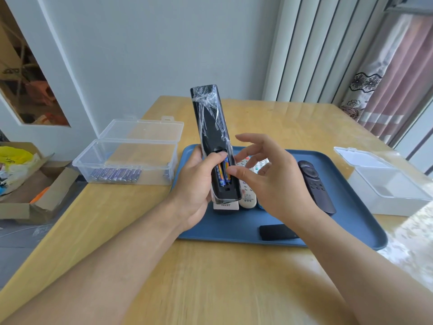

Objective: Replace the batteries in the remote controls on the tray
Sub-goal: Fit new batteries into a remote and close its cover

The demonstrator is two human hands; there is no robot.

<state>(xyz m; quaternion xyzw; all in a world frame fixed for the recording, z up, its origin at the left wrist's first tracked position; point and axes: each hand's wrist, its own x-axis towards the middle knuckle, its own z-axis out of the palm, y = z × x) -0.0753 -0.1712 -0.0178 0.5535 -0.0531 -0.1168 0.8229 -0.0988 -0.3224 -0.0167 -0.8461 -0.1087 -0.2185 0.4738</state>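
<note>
- Left hand (194,181) is seen clamped around the lower half of a long black remote (212,137), which is held tilted up above the tray with its back turned to the camera; the thumb is laid across the top of the open battery bay.
- Right hand (264,174) is held just beside the bay with fingers spread and loosely bent; the thumb tip is set against the right-hand battery, and whether it is being pinched cannot be told.
- Desk (210,277) of pale wood is cut off at the bottom edge, along with both forearms.
- Blue tray (351,231) is lain across the desk's middle; its near left part is hidden by the left hand.
- Clear box (126,158), lid open, is placed left of the tray, with a row of purple batteries (114,175) along its floor; their labels are too blurred to be read.
- White box (386,184) with a clear lid is placed at the right, its contents not made out.
- Crumpled clear film is seen wrapped over the held remote's upper end.
- Dark remote (316,186) is lain on the tray at the right, partly covered by the right wrist.
- White remote (248,195) is mostly hidden behind the held one and the right hand.
- Black cover (276,232) is lain at the tray's near edge, partly hidden by the right forearm.
- Two batteries (222,172), blue and orange, are seated side by side in the bay.
</note>
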